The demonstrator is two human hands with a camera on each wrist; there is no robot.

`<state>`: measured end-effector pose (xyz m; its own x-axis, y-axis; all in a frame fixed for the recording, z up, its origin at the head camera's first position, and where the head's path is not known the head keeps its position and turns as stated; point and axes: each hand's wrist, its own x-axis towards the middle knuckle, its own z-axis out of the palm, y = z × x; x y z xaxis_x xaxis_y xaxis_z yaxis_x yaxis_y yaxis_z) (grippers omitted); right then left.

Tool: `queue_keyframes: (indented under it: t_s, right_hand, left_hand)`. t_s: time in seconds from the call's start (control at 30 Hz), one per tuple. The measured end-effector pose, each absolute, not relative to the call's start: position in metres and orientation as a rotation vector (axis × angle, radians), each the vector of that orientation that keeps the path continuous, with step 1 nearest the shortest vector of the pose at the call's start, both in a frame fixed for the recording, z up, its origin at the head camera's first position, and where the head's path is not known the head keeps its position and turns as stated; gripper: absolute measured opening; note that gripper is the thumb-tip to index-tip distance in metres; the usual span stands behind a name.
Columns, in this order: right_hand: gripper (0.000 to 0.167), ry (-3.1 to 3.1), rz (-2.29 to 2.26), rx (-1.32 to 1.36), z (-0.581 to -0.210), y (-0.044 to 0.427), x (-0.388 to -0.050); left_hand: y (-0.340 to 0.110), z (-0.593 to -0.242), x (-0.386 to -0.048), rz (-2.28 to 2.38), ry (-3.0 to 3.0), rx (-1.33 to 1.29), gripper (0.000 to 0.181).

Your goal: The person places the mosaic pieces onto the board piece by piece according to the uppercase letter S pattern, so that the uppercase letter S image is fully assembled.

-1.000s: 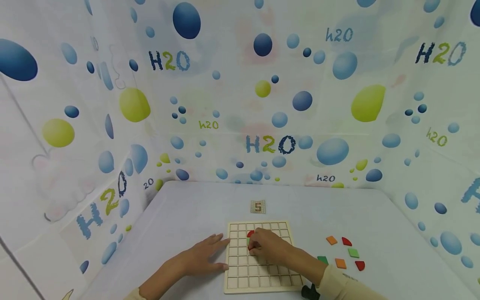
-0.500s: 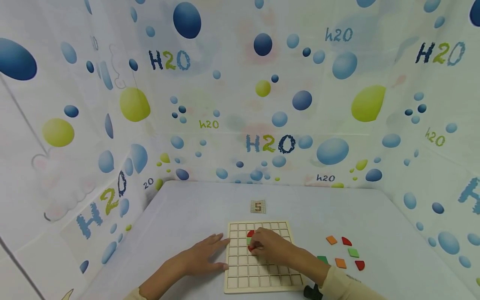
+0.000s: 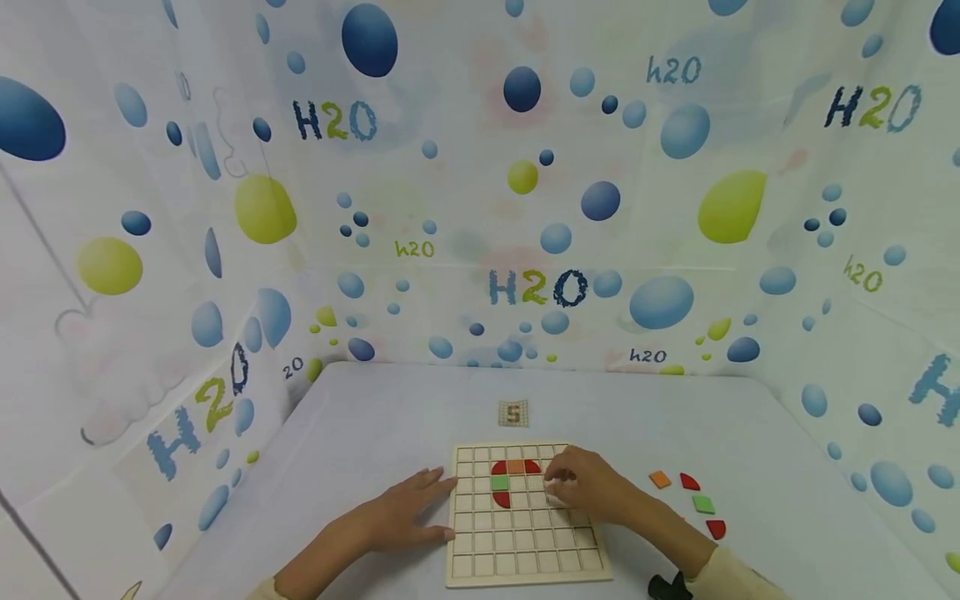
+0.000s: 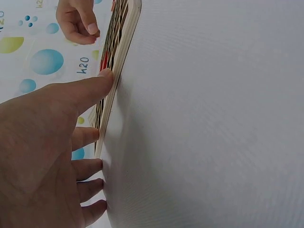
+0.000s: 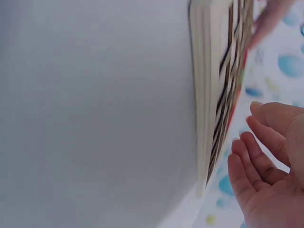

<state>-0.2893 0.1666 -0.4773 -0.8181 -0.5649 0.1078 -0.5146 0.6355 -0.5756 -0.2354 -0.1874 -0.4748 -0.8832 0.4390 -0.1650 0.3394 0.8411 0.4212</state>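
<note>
A wooden grid board (image 3: 525, 567) lies on the table with several flat pieces in its upper cells. The top row shows a red quarter-round piece (image 3: 499, 468), an orange square (image 3: 516, 467) and another red quarter-round piece (image 3: 532, 467). Below these sit a green square (image 3: 499, 482) and one more red piece (image 3: 502, 500). My left hand (image 3: 401, 512) touches the board's left edge with thumb and fingers extended, also visible in the left wrist view. Over the board's right side is my right hand (image 3: 588, 486), fingers loosely bent; the right wrist view shows nothing between them.
Right of the board lie loose pieces: an orange square (image 3: 660, 479), a red piece (image 3: 689, 481), a green square (image 3: 703, 504) and another red piece (image 3: 716, 529). A small card with a letter-like pattern (image 3: 513, 413) lies behind the board. Patterned curtains (image 3: 450, 167) surround the table.
My right hand has moved right from the board's upper middle, uncovering the orange square and the red pieces. Its forearm now covers some loose pieces. The left hand stays at the board's edge.
</note>
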Motion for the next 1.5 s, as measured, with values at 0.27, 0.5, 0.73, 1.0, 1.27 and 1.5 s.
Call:
queue_keyframes:
  t_s: [0.27, 0.5, 0.73, 1.0, 1.27, 1.5]
  right_hand:
    - [0.028, 2.897, -1.042, -0.768, -0.469, 0.232, -0.294]
    - [0.042, 2.891, -1.067, -0.492, -0.466, 0.283, -0.296]
    - [0.047, 2.793, -1.125, -0.392, -0.476, 0.307, -0.3]
    - [0.04, 2.756, -0.969, -0.374, -0.475, 0.311, -0.3]
    - [0.026, 2.793, -0.876, -0.448, -0.477, 0.312, -0.301]
    - [0.026, 2.796, -0.92, -0.383, -0.479, 0.309, -0.302]
  left_hand:
    - [-0.187, -0.477, -0.239, 0.555, 2.754, 0.595, 0.084]
    - [-0.188, -0.477, -0.239, 0.555, 2.751, 0.585, 0.085]
    - [-0.188, -0.48, -0.237, 0.551, 2.755, 0.577, 0.085]
    - [-0.188, -0.479, -0.239, 0.553, 2.741, 0.575, 0.086]
    - [-0.188, -0.48, -0.24, 0.553, 2.75, 0.599, 0.085]
    - [-0.189, -0.479, -0.238, 0.546, 2.761, 0.599, 0.085]
